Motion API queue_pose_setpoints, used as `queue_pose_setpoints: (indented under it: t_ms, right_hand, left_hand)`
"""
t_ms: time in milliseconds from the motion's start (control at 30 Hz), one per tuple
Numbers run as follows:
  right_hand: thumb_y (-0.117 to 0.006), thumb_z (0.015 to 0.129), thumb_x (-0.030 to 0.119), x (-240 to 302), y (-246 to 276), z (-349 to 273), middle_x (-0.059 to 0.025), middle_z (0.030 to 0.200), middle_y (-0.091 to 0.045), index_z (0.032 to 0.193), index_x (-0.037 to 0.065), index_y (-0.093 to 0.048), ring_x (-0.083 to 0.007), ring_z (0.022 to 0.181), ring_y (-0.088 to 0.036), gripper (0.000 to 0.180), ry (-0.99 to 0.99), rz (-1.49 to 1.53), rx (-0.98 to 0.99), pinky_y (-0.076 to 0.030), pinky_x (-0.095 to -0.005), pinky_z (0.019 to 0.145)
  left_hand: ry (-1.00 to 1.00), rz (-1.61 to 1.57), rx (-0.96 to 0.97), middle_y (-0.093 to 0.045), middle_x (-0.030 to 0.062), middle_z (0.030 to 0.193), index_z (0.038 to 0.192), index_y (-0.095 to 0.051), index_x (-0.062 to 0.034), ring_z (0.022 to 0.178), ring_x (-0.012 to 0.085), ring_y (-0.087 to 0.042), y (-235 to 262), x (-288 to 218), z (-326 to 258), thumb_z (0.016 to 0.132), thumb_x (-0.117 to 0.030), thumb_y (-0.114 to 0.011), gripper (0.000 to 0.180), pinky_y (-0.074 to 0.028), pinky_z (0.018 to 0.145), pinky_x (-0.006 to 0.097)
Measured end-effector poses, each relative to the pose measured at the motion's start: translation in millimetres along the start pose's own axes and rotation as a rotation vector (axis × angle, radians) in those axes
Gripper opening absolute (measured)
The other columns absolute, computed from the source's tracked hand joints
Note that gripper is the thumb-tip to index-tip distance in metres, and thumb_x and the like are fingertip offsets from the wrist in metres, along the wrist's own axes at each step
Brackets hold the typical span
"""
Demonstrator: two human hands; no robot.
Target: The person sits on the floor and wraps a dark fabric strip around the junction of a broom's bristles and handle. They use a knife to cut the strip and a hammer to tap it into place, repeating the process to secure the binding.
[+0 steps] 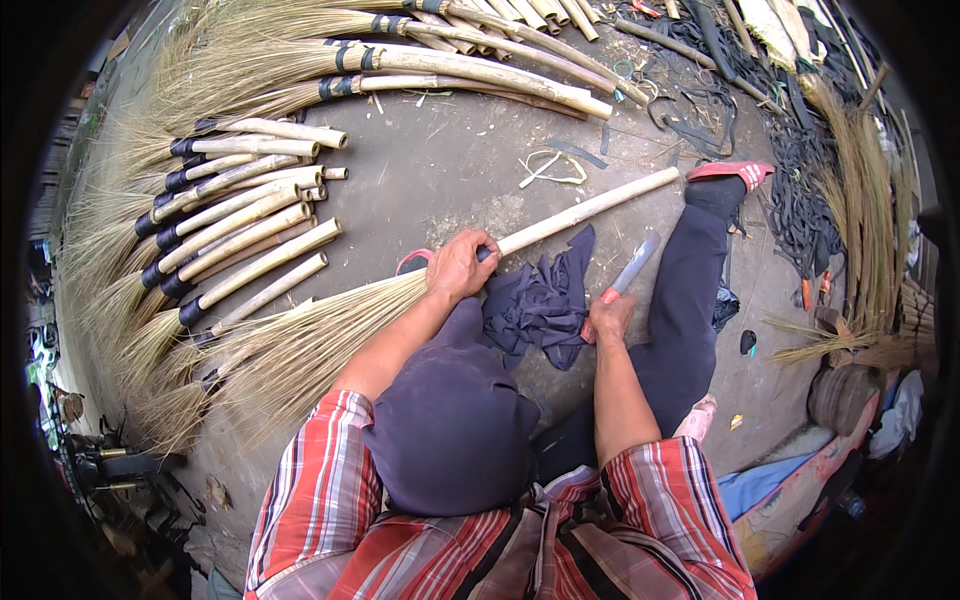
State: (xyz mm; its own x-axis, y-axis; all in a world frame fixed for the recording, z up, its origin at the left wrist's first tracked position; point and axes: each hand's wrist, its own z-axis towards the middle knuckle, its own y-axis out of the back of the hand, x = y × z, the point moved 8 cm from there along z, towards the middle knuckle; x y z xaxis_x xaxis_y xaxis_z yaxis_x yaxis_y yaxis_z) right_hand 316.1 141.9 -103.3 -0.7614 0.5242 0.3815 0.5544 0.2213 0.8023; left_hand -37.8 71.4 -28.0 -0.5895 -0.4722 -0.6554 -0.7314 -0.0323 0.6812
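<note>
- The floor (430,140) carries everything; long-handled brooms (480,75) lie at the upper left, with shorter-handled brooms (265,272) in a row below them, dark bands round their necks.
- The broom in work (590,210) lies slantwise in front of the person, its bristles fanned to the lower left and its bare pole pointing to the upper right.
- A crumpled heap of dark cloth (540,305) sits on the floor below the pole, between the two hands.
- The left hand (462,265) is closed around the broom's neck, fingers curled over a dark binding (484,253).
- The right hand (609,317) is wrapped around the red handle of a knife (632,266); the blade points up and away, clear of the broom.
- The step in hand looks like binding the neck, with the knife ready for trimming or cutting strip; no cut is visible at this moment.
- The next move seems to call for keeping the left hand's hold firm so the wrap cannot slacken, and keeping the blade away from the nearby leg.
</note>
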Motion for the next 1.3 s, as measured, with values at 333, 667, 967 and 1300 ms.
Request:
queue_pose_setpoints:
  t_ms: [333, 667, 967, 1300]
  right_hand:
    - [-0.066, 0.102, 0.046, 86, 10, -106, -0.0254, 0.083, -0.069, 0.101, 0.003, -0.061, -0.0483, 0.083, -0.070, 0.043, 0.451, 0.255, 0.062, -0.052, -0.0542, 0.077]
    - [-0.061, 0.101, 0.055, 99, -47, -156, -0.0356, 0.104, -0.071, 0.111, 0.001, -0.061, -0.0568, 0.101, -0.068, 0.055, 0.488, -0.097, 0.513, -0.054, -0.0603, 0.083]
    - [-0.066, 0.102, 0.046, 100, -45, -154, -0.0330, 0.094, -0.071, 0.108, 0.001, -0.058, -0.0538, 0.093, -0.070, 0.046, 0.483, -0.095, 0.460, -0.053, -0.0591, 0.077]
    - [-0.064, 0.104, 0.043, 128, -13, -164, -0.0293, 0.093, -0.072, 0.111, 0.000, -0.057, -0.0525, 0.090, -0.070, 0.044, 0.645, 0.130, 0.326, -0.053, -0.0574, 0.076]
  left_hand:
    - [0.005, -0.030, 0.008, -0.074, 0.0072, 0.116, 0.103, -0.077, -0.0151, 0.112, 0.0308, -0.070, -2, 6, 1, 0.089, -0.029, -0.077, 0.020, -0.054, 0.096, 0.042]
    - [-0.075, -0.011, -0.055, -0.075, 0.0123, 0.111, 0.099, -0.076, -0.0110, 0.108, 0.0362, -0.071, 1, 6, 4, 0.088, -0.026, -0.079, 0.019, -0.056, 0.092, 0.045]
    - [-0.055, -0.051, 0.001, -0.074, 0.0141, 0.123, 0.116, -0.074, -0.0139, 0.117, 0.0364, -0.070, -1, 8, 3, 0.087, -0.037, -0.083, 0.038, -0.055, 0.097, 0.045]
    - [0.158, 0.375, 0.292, -0.073, 0.0230, 0.125, 0.133, -0.062, -0.0077, 0.120, 0.0393, -0.070, -18, 18, 11, 0.084, -0.050, -0.085, 0.069, -0.054, 0.101, 0.050]
